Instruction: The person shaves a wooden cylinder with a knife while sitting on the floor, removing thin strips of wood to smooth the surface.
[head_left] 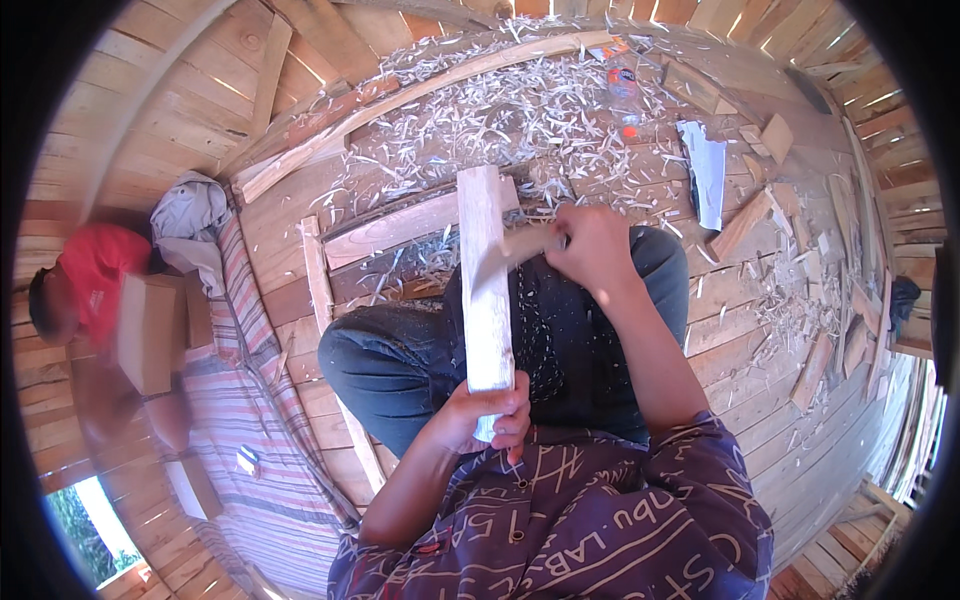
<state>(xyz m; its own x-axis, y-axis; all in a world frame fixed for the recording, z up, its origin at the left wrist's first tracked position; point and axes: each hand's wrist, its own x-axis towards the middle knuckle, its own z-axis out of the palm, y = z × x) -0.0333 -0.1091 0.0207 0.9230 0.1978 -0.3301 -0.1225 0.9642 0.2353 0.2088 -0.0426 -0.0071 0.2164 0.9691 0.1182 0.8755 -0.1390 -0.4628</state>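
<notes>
My left hand (484, 415) is closed around the lower end of a long pale piece of wood (483, 290). The wood stands out from my body, above my crossed legs. At its right side is a knife (522, 244), its blade blurred by motion and slanting across the wood's edge. My right hand (592, 247) is closed on the knife's other end, and its handle is mostly hidden by the fingers. Wood shavings (500, 105) lie scattered in front of my legs.
A clear plastic bottle (622, 85) lies among the shavings. Wood offcuts (740, 225) and a whitish sheet (703, 170) are at the right. Long boards (410, 220) lie ahead. At the left, a person in a red shirt (95, 280) is beside a cardboard box (150, 330) and striped cloth (260, 440).
</notes>
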